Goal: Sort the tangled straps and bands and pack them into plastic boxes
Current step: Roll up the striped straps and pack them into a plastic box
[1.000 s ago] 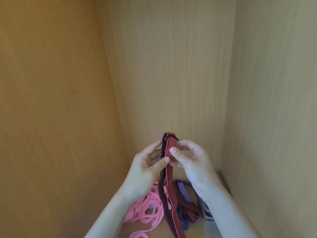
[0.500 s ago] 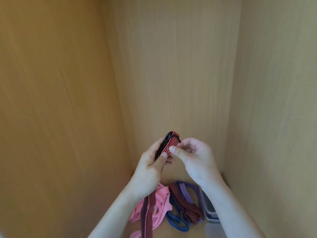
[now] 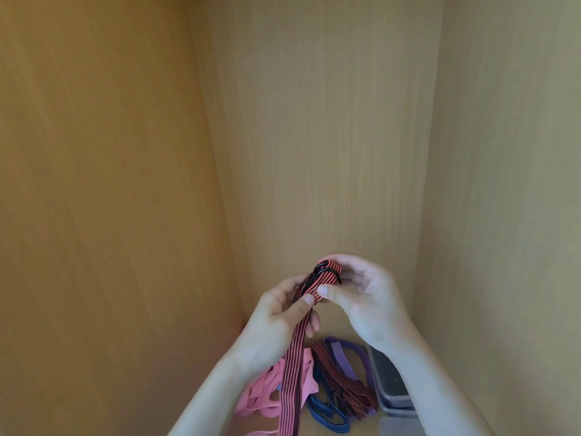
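Wooden shelf floor (image 3: 352, 333), pink bands (image 3: 261, 394), blue band (image 3: 327, 416), purple band (image 3: 345, 354), plastic box (image 3: 393, 388)

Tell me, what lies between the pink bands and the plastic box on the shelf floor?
In the head view, a blue band, a second red-black strap and a purple band lie between the pink bands and the plastic box.

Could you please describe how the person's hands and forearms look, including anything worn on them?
Both forearms are bare as far as the frame's bottom edge shows; no sleeves or cuffs are visible. The left hand and the right hand wear no gloves, and no rings, watch or bracelets show. The fingernails are short and appear unpainted.
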### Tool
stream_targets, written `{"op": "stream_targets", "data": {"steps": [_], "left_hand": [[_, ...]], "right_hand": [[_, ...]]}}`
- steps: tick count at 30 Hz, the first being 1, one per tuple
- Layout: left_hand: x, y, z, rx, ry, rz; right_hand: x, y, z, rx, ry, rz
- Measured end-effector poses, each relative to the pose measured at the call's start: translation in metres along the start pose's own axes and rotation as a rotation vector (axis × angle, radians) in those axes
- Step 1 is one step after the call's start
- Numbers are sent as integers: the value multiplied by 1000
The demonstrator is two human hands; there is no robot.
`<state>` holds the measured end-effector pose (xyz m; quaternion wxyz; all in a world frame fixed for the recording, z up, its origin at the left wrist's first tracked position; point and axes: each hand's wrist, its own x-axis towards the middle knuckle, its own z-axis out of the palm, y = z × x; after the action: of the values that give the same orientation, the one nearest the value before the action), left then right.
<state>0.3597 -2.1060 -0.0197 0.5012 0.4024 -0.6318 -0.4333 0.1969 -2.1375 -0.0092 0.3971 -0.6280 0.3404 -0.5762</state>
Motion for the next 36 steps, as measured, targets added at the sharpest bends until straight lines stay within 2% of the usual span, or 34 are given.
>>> {"op": "stream_targets", "data": {"steps": [2,7,11,19,21,25,31,36], "left_hand": [[-1,1,0,-1,-33,-4],[0,-2,-1,45,-16,-44],[1,-7,1,-35,33,-107],[-2,-20,4,-168,106,-234],[-2,-21,6,-300,96,-261],[-7,-16,9,-502,-40,-234],[-6,-12,17,-560,-33,-148],[-7,-21,11,-567,-11,-163]], "right_hand": [[-1,0,-1,-2,-9,-12],[-3,6,4,-213,-10,-117],[-13,17,11,-415,26,-335],[-29,36,17,-518,90,-587],[-31,40,18,-540,118,-603],[-33,46,22,-571,133,-628],[-40,51,32,-596,90,-550],[-42,47,32,-646,-24,-466]]}}
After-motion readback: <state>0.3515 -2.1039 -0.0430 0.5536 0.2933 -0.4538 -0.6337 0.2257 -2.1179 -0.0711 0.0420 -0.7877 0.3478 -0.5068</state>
